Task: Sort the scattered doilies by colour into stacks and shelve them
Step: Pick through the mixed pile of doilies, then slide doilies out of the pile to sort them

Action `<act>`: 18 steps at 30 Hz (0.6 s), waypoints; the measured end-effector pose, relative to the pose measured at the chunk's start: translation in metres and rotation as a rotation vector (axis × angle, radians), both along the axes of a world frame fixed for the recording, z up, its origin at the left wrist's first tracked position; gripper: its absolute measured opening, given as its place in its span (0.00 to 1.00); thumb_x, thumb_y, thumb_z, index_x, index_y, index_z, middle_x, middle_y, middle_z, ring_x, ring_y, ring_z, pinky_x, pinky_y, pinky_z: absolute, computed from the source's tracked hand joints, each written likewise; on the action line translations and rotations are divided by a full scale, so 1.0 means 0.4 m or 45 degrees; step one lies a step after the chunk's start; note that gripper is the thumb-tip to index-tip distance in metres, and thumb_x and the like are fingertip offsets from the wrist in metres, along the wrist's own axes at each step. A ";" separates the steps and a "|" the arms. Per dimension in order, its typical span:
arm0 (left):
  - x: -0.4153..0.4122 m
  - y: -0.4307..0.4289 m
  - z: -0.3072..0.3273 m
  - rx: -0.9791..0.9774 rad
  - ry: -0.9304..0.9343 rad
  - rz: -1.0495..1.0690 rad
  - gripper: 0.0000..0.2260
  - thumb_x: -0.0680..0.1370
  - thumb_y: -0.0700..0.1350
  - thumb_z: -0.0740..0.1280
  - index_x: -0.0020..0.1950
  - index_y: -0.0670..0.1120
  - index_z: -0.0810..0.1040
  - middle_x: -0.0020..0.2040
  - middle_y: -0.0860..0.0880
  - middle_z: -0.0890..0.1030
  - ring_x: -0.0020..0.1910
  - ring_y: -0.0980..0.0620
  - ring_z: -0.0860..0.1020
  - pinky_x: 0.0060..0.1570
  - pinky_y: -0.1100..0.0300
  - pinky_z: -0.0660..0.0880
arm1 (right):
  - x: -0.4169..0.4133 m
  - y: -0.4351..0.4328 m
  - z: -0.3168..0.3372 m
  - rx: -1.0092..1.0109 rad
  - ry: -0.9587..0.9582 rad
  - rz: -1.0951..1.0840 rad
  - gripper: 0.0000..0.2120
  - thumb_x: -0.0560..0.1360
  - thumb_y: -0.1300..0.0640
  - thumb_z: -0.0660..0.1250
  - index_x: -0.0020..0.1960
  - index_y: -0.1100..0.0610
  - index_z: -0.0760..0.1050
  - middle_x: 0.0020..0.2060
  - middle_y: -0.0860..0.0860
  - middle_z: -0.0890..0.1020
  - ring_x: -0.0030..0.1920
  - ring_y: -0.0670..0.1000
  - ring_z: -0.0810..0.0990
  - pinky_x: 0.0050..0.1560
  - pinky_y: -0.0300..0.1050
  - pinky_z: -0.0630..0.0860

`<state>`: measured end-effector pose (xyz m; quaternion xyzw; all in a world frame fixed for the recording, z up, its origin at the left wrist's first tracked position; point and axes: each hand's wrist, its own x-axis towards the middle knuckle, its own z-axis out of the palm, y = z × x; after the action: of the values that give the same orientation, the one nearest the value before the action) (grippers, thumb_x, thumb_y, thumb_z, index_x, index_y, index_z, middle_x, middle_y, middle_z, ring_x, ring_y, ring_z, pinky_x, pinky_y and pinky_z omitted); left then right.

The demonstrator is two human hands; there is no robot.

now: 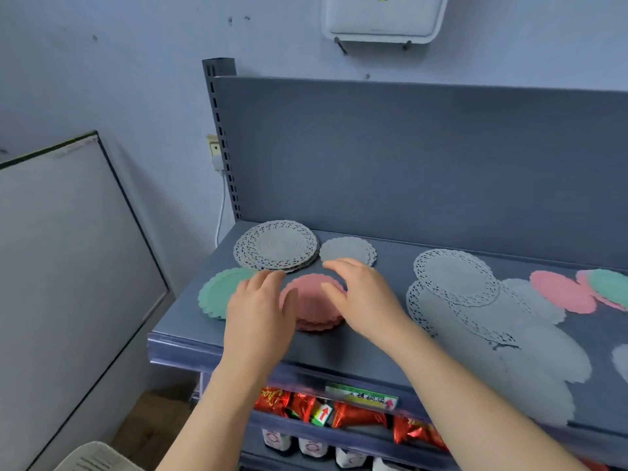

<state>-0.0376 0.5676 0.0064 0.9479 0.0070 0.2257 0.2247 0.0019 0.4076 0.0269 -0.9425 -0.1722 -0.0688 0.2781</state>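
The left hand covers the right part of the green doily stack and the left rim of the pink doily stack. The right hand hides that stack's right rim and the near edge of the small white doily stack. At the right edge a green doily and a white doily are cut off. The white wall box is cropped at the top. The shelf label is too blurred to read, and red snack packets lie half hidden under the top shelf.
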 end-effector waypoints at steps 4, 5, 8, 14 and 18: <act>-0.015 -0.205 -0.001 0.060 -0.067 -0.264 0.12 0.73 0.46 0.69 0.53 0.43 0.81 0.49 0.46 0.83 0.46 0.41 0.79 0.48 0.54 0.73 | -0.083 -0.228 -0.001 -0.049 -0.007 -0.219 0.18 0.78 0.53 0.63 0.67 0.53 0.72 0.65 0.47 0.75 0.66 0.50 0.72 0.66 0.45 0.68; -0.020 -0.262 -0.002 0.055 -0.062 -0.335 0.12 0.73 0.46 0.70 0.53 0.43 0.81 0.49 0.46 0.83 0.45 0.42 0.79 0.47 0.54 0.74 | -0.105 -0.289 -0.002 -0.052 -0.004 -0.276 0.18 0.78 0.53 0.62 0.68 0.53 0.72 0.66 0.47 0.75 0.66 0.49 0.72 0.66 0.43 0.67; -0.035 -0.441 -0.008 0.050 -0.041 -0.521 0.12 0.73 0.48 0.67 0.54 0.44 0.81 0.49 0.48 0.83 0.45 0.43 0.80 0.44 0.53 0.77 | -0.173 -0.471 -0.003 -0.071 0.020 -0.441 0.19 0.78 0.53 0.62 0.68 0.52 0.71 0.67 0.47 0.74 0.67 0.49 0.72 0.65 0.42 0.66; -0.088 -0.795 -0.021 -0.008 0.098 -0.817 0.16 0.75 0.51 0.61 0.57 0.45 0.79 0.53 0.47 0.82 0.50 0.42 0.78 0.49 0.51 0.76 | -0.299 -0.816 -0.021 -0.091 0.143 -0.703 0.20 0.78 0.53 0.64 0.69 0.53 0.70 0.67 0.48 0.73 0.66 0.50 0.72 0.65 0.43 0.67; -0.104 -0.975 -0.043 0.005 0.233 -0.912 0.17 0.77 0.52 0.64 0.63 0.47 0.75 0.57 0.48 0.79 0.55 0.45 0.75 0.53 0.53 0.73 | -0.362 -1.005 -0.030 -0.132 0.261 -0.817 0.21 0.77 0.52 0.64 0.69 0.52 0.69 0.64 0.48 0.76 0.58 0.47 0.75 0.56 0.39 0.68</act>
<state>-0.0794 0.1774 -0.0108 0.9070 -0.3056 0.0470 0.2860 -0.1429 0.0054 0.0148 -0.9636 0.1585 -0.0488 0.2099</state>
